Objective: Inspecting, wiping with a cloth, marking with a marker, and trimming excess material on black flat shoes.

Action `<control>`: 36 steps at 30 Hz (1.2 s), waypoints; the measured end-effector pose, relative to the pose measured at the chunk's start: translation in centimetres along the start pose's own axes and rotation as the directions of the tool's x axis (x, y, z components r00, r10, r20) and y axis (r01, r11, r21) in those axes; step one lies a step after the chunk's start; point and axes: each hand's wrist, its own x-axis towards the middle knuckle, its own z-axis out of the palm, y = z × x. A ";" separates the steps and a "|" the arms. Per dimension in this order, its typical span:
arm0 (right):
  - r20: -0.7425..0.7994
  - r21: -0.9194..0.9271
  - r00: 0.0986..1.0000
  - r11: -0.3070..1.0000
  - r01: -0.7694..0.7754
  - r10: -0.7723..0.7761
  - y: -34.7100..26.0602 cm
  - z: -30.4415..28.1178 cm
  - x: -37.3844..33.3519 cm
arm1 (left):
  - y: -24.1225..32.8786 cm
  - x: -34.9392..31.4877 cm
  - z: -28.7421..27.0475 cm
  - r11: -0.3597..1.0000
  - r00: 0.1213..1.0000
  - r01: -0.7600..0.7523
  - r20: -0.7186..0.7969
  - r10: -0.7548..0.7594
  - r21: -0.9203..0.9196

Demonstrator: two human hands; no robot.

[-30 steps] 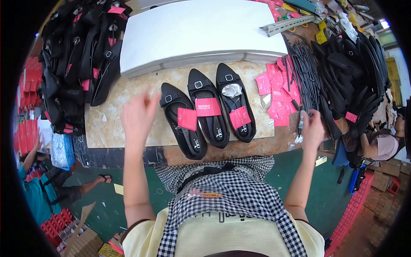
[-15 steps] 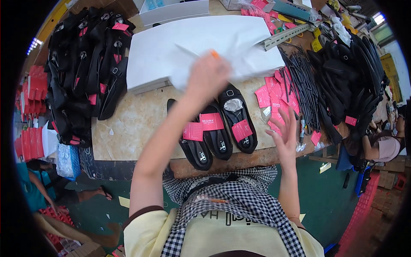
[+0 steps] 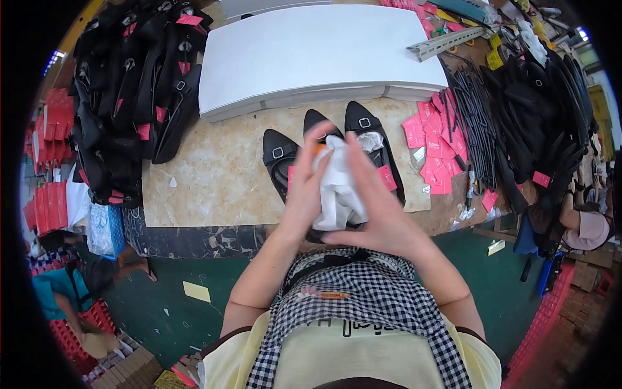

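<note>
A person's left hand (image 3: 306, 188) and right hand (image 3: 382, 211), slightly blurred, cup a crumpled wad of white paper (image 3: 340, 201) between them above the desk (image 3: 207, 188). The left hand curls its fingers around the wad's near side, an orange patch showing by a fingertip; the right hand wraps it from the other side, thumb below and fingers above. The paper is soft, matte and unprinted where visible, bunched into deep folds, taller than it is wide.

Just beyond and partly hidden by the hands, three pointed black flats stand in a row: a left shoe (image 3: 278, 152) and a middle shoe (image 3: 315, 122) past the left hand, and a right shoe (image 3: 360, 121) past the right, with pale stuffing in its toe. Square buckles show on the outer two.

Farther past both hands lies a stack of white sheets (image 3: 324, 52). Well left of the left hand rises a heap of black shoes (image 3: 116, 104); right of the right hand are pink tags (image 3: 431, 133), then thin black rods (image 3: 476, 123).
</note>
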 end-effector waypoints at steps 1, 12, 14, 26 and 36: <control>0.035 -0.110 0.996 0.990 0.088 -0.085 0.4 1.2 0.3 | -0.6 -0.3 0.4 0.943 0.988 0.128 0.119 -0.095 -0.308; 0.158 -0.770 0.984 0.613 0.177 -0.085 9.2 5.2 2.6 | -4.5 -6.7 1.3 0.214 0.834 -0.543 0.552 0.023 0.812; 0.225 -0.840 0.974 0.510 0.183 0.021 10.1 7.1 5.1 | -4.9 -6.1 1.6 0.213 0.821 -0.566 0.569 0.054 0.796; 0.068 -0.777 0.991 0.629 -0.019 0.114 10.6 3.2 6.2 | -1.7 -2.0 0.9 0.155 0.721 -0.656 0.675 -0.160 0.738; -0.134 -0.405 0.968 0.880 -0.249 0.212 6.0 -2.3 -4.2 | -2.0 21.2 -2.1 0.078 0.870 -0.303 0.242 0.431 0.950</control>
